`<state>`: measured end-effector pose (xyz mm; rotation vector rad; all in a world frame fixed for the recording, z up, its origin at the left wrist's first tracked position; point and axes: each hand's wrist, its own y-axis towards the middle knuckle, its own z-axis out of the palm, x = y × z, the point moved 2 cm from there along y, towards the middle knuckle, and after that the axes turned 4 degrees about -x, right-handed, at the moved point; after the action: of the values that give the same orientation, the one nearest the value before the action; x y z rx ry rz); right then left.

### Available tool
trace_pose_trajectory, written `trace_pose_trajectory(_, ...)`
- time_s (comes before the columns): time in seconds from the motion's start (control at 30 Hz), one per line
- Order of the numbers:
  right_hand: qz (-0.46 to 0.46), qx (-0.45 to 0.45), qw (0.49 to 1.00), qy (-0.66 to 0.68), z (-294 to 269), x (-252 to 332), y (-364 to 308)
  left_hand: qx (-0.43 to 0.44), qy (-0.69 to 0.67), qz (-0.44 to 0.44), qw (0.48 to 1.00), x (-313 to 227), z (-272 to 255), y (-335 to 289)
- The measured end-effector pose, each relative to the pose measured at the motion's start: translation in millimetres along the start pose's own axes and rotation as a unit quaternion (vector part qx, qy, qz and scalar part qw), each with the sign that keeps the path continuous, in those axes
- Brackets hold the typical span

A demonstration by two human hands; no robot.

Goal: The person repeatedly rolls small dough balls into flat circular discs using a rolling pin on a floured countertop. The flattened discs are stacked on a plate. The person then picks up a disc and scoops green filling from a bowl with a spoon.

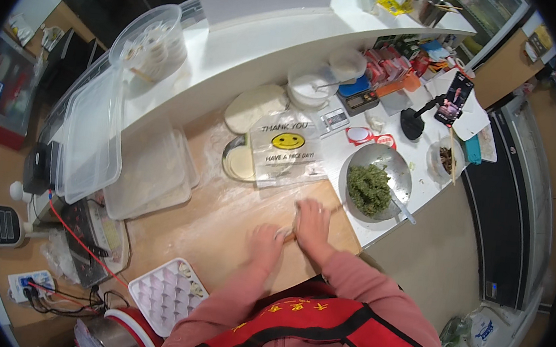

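Both of my hands are low over the floured wooden board (219,228), near its right end. My right hand (313,225) lies closed over a thin wooden rolling pin (289,237), most of it hidden under the palm. Beside it, my left hand (265,246) is slightly blurred, its fingertips at a small pale piece of dough (279,235) by the pin's end. Beyond the hands, a clear plastic bag (287,149) with a yellow smiley partly covers a pale round (241,162). Behind that sits a larger flat mass of dough (254,108).
On the right stands a metal bowl (395,175) of chopped green filling with a spoon. A white compartment tray (167,295) holds a few dumplings at the lower left. Clear plastic boxes (150,184) stack on the left. A phone (454,100) is on a stand, near digital scales (334,120).
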<state>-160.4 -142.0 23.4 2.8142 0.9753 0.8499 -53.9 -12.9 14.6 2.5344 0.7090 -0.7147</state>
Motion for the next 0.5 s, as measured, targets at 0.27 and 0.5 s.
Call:
trace_pose_trajectory(0.27, -0.002, 0.042, 0.998, -0.047, -24.5, 6.6, -11.8, 0.042, -0.001, -0.069, 0.997, 0.7, -15.5, -5.9)
trace_pose_trajectory(0.5, -0.019, -0.062, 0.998, 0.024, -1.8, 2.5, 17.7, 0.020, 0.019, -0.053, 0.998, 6.5, -9.5, 2.7)
